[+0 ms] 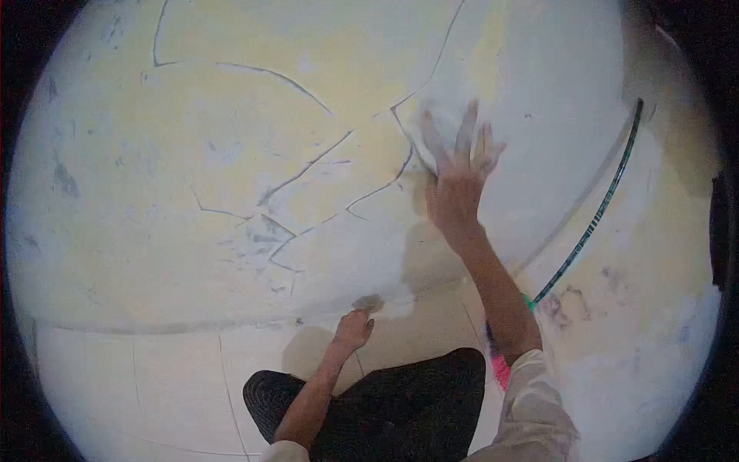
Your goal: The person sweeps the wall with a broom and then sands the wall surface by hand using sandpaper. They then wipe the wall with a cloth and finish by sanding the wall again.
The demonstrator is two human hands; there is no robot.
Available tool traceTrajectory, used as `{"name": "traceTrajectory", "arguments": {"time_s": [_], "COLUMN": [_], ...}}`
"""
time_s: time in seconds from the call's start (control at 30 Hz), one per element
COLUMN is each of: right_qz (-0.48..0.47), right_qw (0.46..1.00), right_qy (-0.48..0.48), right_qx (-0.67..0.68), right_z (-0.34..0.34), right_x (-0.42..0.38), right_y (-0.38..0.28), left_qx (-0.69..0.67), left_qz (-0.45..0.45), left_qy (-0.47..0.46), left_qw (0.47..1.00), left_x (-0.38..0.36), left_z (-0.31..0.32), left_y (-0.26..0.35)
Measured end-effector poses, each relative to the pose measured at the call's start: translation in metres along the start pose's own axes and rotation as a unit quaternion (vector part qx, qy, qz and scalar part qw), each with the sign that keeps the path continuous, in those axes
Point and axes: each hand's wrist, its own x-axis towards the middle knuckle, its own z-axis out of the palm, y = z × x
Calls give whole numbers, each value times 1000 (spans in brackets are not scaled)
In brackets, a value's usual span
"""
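Note:
My right hand (pixel 459 181) lies against the wall (pixel 546 77) with its fingers spread, just right of a dark crack (pixel 402 138). Its fingers look whitish, as if coated with dust or plaster. Low down, near where the wall meets the floor, my left hand (pixel 356 329) is closed. A small grey-brown patch (pixel 368 303) shows at its fingertips, too blurred to tell whether it is a held thing or a mark.
Several branching cracks (pixel 308 165) run across the patchy yellow and white wall. A dark green stick (pixel 593 219) with a green end leans at the right, above something pink (pixel 500 372). Pale tiles (pixel 185 377) cover the floor around my dark-clothed legs (pixel 408 404).

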Motion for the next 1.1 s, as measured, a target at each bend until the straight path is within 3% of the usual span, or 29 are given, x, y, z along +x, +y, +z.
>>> {"name": "traceTrajectory", "arguments": {"time_s": [0.13, 0.27, 0.47, 0.53, 0.63, 0.73, 1.0, 1.1], "right_qz": [-11, -16, -19, -21, -32, -48, -73, -62], "right_qw": [998, 998, 999, 999, 997, 998, 992, 997], "right_qy": [1, -55, -26, -40, -57, -39, -75, -53], "right_qx": [60, -17, 18, 26, -28, -29, -64, -8], "right_z": [-10, 8, -3, -2, 8, 4, -1, 0], "right_x": [19, -36, -7, -12, -28, -22, -24, -11], "right_y": [-8, 10, -4, 0, 18, 18, 33, 18], "left_qx": [-7, -42, -28, -23, -4, -9, -25, -8], "left_qz": [-27, -37, 23, -33, -65, -28, -34, -19], "left_qy": [-24, 4, 38, -16, -20, 12, -9, 24], "left_qw": [999, 998, 999, 999, 998, 999, 999, 999], "left_x": [-1, -1, 3, 1, -4, 1, -1, 0], "left_z": [-8, -8, 13, -4, -17, -9, -7, -3], "left_y": [6, 5, -9, 4, 14, 10, 3, -1]}}
